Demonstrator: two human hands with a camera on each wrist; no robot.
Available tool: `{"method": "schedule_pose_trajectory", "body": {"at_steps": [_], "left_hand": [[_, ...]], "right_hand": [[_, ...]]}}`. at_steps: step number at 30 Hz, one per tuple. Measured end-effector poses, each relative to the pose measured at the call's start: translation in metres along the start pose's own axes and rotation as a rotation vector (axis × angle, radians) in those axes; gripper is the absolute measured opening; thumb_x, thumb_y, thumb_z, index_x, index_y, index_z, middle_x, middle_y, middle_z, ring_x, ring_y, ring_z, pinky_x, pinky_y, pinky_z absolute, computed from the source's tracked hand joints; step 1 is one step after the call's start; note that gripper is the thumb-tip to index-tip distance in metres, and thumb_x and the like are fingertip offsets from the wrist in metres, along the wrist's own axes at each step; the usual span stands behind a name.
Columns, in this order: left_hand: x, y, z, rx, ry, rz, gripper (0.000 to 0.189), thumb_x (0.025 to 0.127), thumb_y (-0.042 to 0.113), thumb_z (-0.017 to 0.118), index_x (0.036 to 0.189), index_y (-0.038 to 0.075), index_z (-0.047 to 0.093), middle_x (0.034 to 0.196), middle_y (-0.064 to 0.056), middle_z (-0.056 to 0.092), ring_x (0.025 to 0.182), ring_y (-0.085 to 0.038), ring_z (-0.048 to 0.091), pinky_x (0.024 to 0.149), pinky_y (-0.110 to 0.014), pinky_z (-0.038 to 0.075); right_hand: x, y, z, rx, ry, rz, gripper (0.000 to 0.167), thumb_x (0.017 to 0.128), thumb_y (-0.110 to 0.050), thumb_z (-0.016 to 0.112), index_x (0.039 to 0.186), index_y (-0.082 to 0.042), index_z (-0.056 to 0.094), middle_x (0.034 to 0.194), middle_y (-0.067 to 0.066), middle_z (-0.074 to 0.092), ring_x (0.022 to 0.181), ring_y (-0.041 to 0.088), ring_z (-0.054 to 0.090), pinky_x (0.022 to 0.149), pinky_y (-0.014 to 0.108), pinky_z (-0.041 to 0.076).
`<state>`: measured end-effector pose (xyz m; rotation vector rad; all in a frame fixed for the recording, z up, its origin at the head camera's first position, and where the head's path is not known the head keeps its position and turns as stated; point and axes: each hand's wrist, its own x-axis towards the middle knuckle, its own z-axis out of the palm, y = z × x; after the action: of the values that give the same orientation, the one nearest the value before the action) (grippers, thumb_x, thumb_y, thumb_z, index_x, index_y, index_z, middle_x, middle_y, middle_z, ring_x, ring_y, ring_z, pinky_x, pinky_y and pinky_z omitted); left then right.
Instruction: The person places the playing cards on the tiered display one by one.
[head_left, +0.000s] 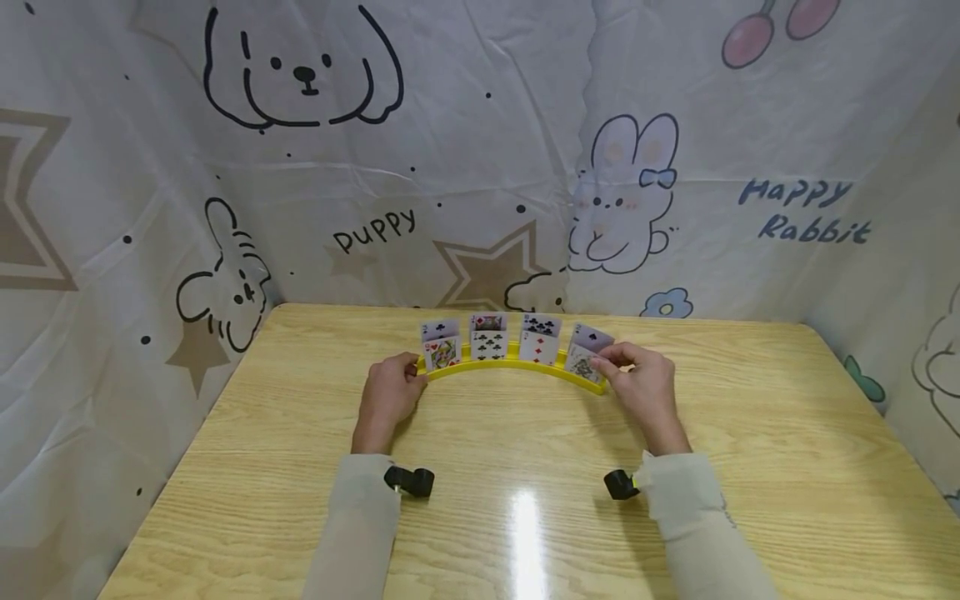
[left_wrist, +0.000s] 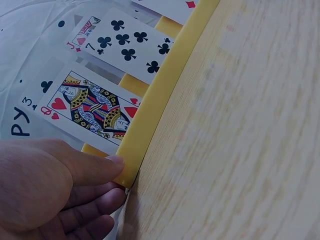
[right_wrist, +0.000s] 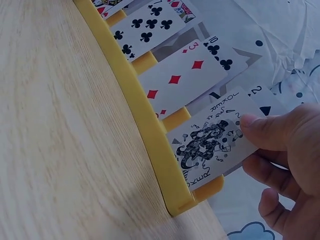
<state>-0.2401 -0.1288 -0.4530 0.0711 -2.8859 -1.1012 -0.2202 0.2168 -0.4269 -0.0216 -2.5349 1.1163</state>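
Note:
A curved yellow card holder stands on the table with playing cards upright in two rows. My left hand pinches the holder's left end, thumb on top, beside the queen of hearts. With thumb and fingers, my right hand pinches the joker card by its upper edge at the right end. The joker's lower edge sits in the front slot. Behind it stands a two of spades, partly covered. Between the ends are a seven of clubs and a three of diamonds.
The wooden table reaches back to a printed cloth hanging close behind the holder. Other cards stand in the back row, including a ten of clubs. Black cameras sit on both wrists.

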Motion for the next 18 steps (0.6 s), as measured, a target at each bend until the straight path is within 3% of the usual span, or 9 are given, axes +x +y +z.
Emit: {"method": "schedule_pose_trajectory", "body": {"at_steps": [6,18], "left_hand": [[-0.0011,-0.0003,-0.0006,-0.002,-0.003,-0.003,0.037,0.093,0.012,0.072,0.127,-0.001,0.066,0.105,-0.014,0.068,0.092,-0.025,0.062,0.081,-0.041,0.052],[0.0009,0.0001,-0.0034,-0.034,-0.021,-0.029,0.041,0.092,0.013,0.072,0.129,0.0,0.063,0.107,-0.012,0.067,0.094,-0.023,0.066,0.081,-0.04,0.053]], "right_hand": [[-0.0007,-0.0024,0.0018,0.003,-0.008,0.039,0.014,0.088,-0.018,0.08,0.09,-0.004,0.076,0.088,0.009,0.071,0.083,0.025,0.063,0.071,0.037,0.047],[-0.0047,0.0003,0.0006,-0.028,-0.017,0.041,0.021,0.089,-0.018,0.079,0.101,-0.002,0.071,0.092,0.01,0.07,0.086,0.026,0.062,0.075,0.037,0.047]]}}
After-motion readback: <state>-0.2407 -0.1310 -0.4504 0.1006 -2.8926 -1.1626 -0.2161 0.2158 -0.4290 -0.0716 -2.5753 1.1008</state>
